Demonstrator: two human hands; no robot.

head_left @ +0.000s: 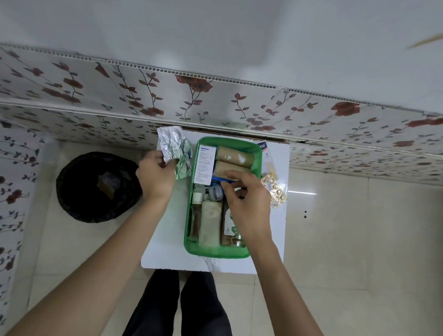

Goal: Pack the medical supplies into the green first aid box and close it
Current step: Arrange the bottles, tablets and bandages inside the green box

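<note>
The green first aid box [258,154] stands open on a small white table [166,241]. Inside lie a white medicine carton [204,164], two tan bandage rolls [235,157], a small round jar [216,192], brown bottles [194,220] and a pale cloth pad [210,223]. My left hand [156,176] is left of the box, holding silver and green blister strips [174,146]. My right hand [247,197] reaches into the middle of the box, fingers curled over the items; whether it grips one is hidden.
Gold blister strips [275,189] and a plaster packet [266,152] lie on the table right of the box. A black-lined waste bin [97,188] stands on the floor to the left. A floral-panelled wall [218,104] runs behind the table. My legs are under the near edge.
</note>
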